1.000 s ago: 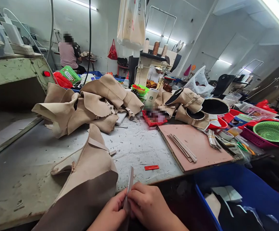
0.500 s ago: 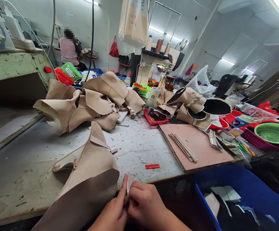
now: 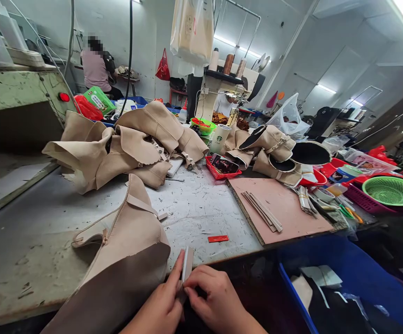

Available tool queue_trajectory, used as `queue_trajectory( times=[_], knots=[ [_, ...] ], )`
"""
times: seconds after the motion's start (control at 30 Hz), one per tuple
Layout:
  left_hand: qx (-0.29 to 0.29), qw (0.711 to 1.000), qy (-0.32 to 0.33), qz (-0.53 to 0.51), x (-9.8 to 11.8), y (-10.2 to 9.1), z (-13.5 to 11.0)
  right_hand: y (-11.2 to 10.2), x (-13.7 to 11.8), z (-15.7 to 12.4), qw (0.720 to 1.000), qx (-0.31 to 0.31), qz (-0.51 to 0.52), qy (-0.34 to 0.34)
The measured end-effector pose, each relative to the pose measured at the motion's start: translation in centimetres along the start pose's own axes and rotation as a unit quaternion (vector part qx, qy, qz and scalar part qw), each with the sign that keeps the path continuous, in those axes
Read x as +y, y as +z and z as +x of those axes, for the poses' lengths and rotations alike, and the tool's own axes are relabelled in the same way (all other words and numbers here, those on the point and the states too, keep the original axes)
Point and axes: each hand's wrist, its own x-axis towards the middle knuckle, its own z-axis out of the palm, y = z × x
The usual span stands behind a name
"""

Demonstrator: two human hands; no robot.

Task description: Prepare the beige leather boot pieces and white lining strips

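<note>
Between my hands, at the table's front edge, is a narrow beige strip [image 3: 188,263] with a white band along its left side. My left hand [image 3: 164,297] grips its lower part, with the forefinger stretched along the white band. Thumb and forefinger of my right hand [image 3: 215,294] pinch the strip's lower right edge; the strip's bottom end is hidden by the fingers. Close on the left lies a beige boot upper [image 3: 128,236] with a zip and a small strap, its wide end hanging over the front edge.
More beige boot uppers [image 3: 131,153] are heaped at the back. A small red piece [image 3: 218,239] lies ahead. To the right are a pink board [image 3: 291,227] with several strips [image 3: 262,211], and a blue bin [image 3: 291,290] below. A sewing machine [image 3: 206,99] stands behind.
My right hand has opened from a tight curl into a pinch and moved slightly down the strip. More of the strip and its white band now shows. The view has shifted slightly.
</note>
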Motion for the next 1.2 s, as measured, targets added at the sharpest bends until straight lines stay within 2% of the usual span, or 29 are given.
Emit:
queue_trajectory(
  times=[0.13,0.23,0.33,0.4,0.47,0.53,0.6,0.67,0.7,0.77,0.83,0.9,0.93,0.97,1.0,1.07,1.1,1.13,1.2],
  knots=[
    [0.010,0.999,0.021,0.022,0.3,-0.1,-0.2,0.5,-0.3,-0.1,0.990,0.033,-0.110,-0.086],
    [0.002,0.998,0.032,0.058,0.7,-0.2,-0.3,1.0,-0.4,-0.1,0.961,0.074,-0.213,-0.159],
    [-0.015,0.997,0.037,0.073,0.8,-0.2,-0.3,1.4,-0.4,0.0,0.945,0.117,-0.239,-0.190],
    [-0.023,0.996,0.048,0.067,0.8,-0.3,-0.2,1.6,-0.2,0.2,0.956,0.141,-0.186,-0.178],
    [-0.026,0.996,0.056,0.067,0.7,-0.3,-0.1,1.7,0.1,0.2,0.974,0.153,-0.092,-0.137],
    [-0.025,0.996,0.056,0.065,0.6,-0.3,0.0,1.7,0.4,0.2,0.986,0.148,0.003,-0.076],
    [-0.028,0.997,0.043,0.053,0.7,-0.3,0.1,1.6,0.6,0.1,0.986,0.136,0.096,0.003],
    [-0.039,0.999,0.020,0.026,0.9,-0.3,0.1,1.3,0.8,0.1,0.962,0.124,0.228,0.089],
    [-0.045,0.999,0.005,0.010,0.9,-0.3,0.1,1.2,1.0,0.1,0.936,0.119,0.306,0.130],
    [-0.055,0.998,-0.022,-0.016,0.7,-0.3,0.2,0.8,1.2,0.1,0.866,0.103,0.448,0.196],
    [-0.062,0.997,-0.036,-0.030,0.3,-0.3,0.4,0.4,1.6,0.2,0.809,0.084,0.529,0.243],
    [-0.067,0.996,-0.038,-0.034,-0.2,-0.3,0.6,-0.2,2.2,0.3,0.789,0.082,0.547,0.268],
    [-0.068,0.997,-0.034,-0.029,-0.4,-0.4,0.6,-0.5,2.6,0.3,0.795,0.092,0.533,0.274],
    [-0.067,0.997,-0.026,-0.016,-0.5,-0.5,0.7,-0.9,3.0,0.2,0.814,0.113,0.499,0.275],
    [-0.066,0.998,-0.017,0.005,-0.6,-0.6,0.6,-1.3,3.6,0.0,0.846,0.139,0.438,0.272],
    [-0.062,0.997,0.000,0.056,-0.5,-1.0,0.4,-2.5,4.8,-0.7,0.915,0.194,0.239,0.262],
    [-0.059,0.995,0.008,0.084,-0.3,-1.3,0.3,-3.2,5.3,-1.3,0.936,0.202,0.122,0.263],
    [-0.055,0.992,0.017,0.111,-0.1,-1.6,0.1,-3.9,5.8,-2.0,0.944,0.186,0.014,0.271],
    [-0.046,0.985,0.040,0.163,0.3,-2.2,-0.3,-5.5,6.3,-3.6,0.938,0.076,-0.139,0.309]
  ],
)
